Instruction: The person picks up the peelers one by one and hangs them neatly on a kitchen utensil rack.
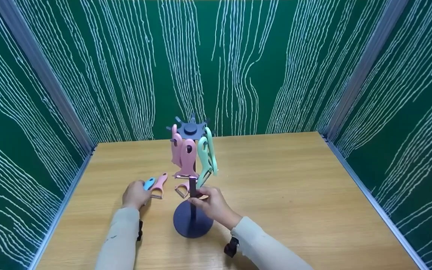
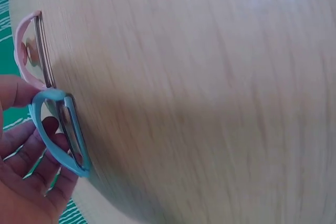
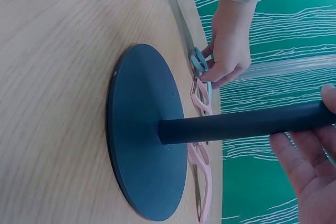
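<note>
A blue peeler (image 1: 149,183) lies at the left of the table, and my left hand (image 1: 135,195) pinches it. In the left wrist view, the thumb and fingers are on the blue peeler's (image 2: 78,137) handle side, with its blade facing the camera. My right hand (image 1: 216,206) grips the post (image 3: 236,127) of a dark rotary stand (image 1: 191,227), below the hanging peelers. Pink peelers (image 1: 188,159) and green peelers (image 1: 203,155) hang from the stand's top hooks.
One pink peeler (image 1: 159,184) lies beside the blue one. Another pink peeler (image 1: 180,188) lies behind the stand, partly hidden by it. Some hooks of the top disc (image 1: 191,129) hold nothing. Green patterned panels (image 1: 231,75) enclose the wooden table (image 1: 294,180).
</note>
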Motion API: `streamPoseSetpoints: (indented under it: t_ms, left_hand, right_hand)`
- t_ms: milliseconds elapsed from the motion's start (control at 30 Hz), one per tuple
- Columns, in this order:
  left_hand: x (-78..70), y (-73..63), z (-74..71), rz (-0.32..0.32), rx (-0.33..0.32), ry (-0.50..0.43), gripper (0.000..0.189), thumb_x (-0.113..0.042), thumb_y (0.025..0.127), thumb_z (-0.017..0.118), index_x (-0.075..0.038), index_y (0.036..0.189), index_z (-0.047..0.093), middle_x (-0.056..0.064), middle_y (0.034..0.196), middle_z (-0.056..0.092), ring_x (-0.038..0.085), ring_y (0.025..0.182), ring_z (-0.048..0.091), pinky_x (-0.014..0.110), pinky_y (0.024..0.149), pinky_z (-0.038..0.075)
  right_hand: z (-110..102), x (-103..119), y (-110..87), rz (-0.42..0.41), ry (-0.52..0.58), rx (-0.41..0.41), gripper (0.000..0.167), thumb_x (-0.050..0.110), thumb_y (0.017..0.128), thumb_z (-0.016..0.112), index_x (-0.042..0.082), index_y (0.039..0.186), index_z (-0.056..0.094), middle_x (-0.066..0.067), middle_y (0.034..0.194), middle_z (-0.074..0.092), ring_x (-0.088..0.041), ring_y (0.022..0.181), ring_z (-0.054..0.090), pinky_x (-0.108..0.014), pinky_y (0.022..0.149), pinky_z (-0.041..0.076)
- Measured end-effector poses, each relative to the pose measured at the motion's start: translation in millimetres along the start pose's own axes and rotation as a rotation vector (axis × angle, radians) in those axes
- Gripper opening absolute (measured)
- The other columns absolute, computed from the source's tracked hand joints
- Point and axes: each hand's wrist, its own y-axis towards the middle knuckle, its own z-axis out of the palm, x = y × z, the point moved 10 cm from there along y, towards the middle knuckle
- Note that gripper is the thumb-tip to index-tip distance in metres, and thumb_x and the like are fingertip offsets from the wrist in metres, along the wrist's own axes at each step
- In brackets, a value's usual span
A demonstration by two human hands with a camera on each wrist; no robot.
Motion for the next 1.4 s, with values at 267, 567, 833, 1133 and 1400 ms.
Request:
streamPoseSetpoints:
  t_ms: [267, 567, 833, 1133, 1400]
  left_hand:
    - [-6.2, -5.8, -11.3, 0.033, -0.035, 0.001, 0.042, -0.014, 0.101, 0.067, 0.007, 0.137, 0.067, 0.021, 0.112, 0.074, 0.032, 0.092, 0.069, 0.047, 0.082, 0.057]
    - [-27.1, -16.1, -35.2, 0.126, -0.060, -0.180, 0.052, -0.011, 0.105, 0.063, 0.010, 0.151, 0.055, 0.033, 0.148, 0.063, 0.048, 0.130, 0.067, 0.060, 0.115, 0.053]
    - [-48.0, -24.8, -50.6, 0.161, -0.051, -0.246, 0.048, -0.010, 0.108, 0.062, 0.008, 0.152, 0.056, 0.032, 0.143, 0.065, 0.044, 0.127, 0.066, 0.060, 0.114, 0.053]
    - [-70.8, -37.2, -72.1, 0.238, -0.081, -0.296, 0.043, -0.013, 0.108, 0.065, 0.003, 0.149, 0.062, 0.024, 0.127, 0.072, 0.032, 0.109, 0.069, 0.047, 0.100, 0.062]
    - [-92.3, -45.5, -89.5, 0.308, -0.093, -0.357, 0.042, -0.015, 0.108, 0.068, -0.001, 0.147, 0.065, 0.021, 0.127, 0.072, 0.032, 0.113, 0.069, 0.040, 0.097, 0.062]
  right_hand:
    - [0.7, -3.6, -1.0, 0.017, -0.004, 0.016, 0.009, 0.008, 0.102, 0.077, 0.002, 0.107, 0.080, -0.009, 0.104, 0.078, -0.010, 0.092, 0.067, -0.029, 0.082, 0.066]
    - [-0.7, -3.8, -3.2, 0.036, -0.004, 0.005, 0.007, 0.008, 0.102, 0.077, 0.005, 0.106, 0.082, -0.010, 0.105, 0.078, -0.012, 0.094, 0.067, -0.032, 0.083, 0.067]
    - [1.5, -1.0, -2.5, 0.009, -0.015, 0.006, 0.008, 0.004, 0.101, 0.075, -0.002, 0.104, 0.079, -0.012, 0.102, 0.079, -0.010, 0.093, 0.068, -0.029, 0.080, 0.067]
    - [2.5, -2.0, -1.4, 0.030, -0.005, 0.022, 0.010, 0.009, 0.104, 0.074, 0.002, 0.109, 0.080, -0.009, 0.106, 0.078, -0.014, 0.096, 0.069, -0.032, 0.085, 0.067]
    - [-0.4, -2.3, 0.6, 0.030, 0.001, 0.013, 0.011, 0.009, 0.103, 0.075, 0.002, 0.110, 0.080, -0.011, 0.107, 0.077, -0.016, 0.097, 0.069, -0.033, 0.085, 0.068]
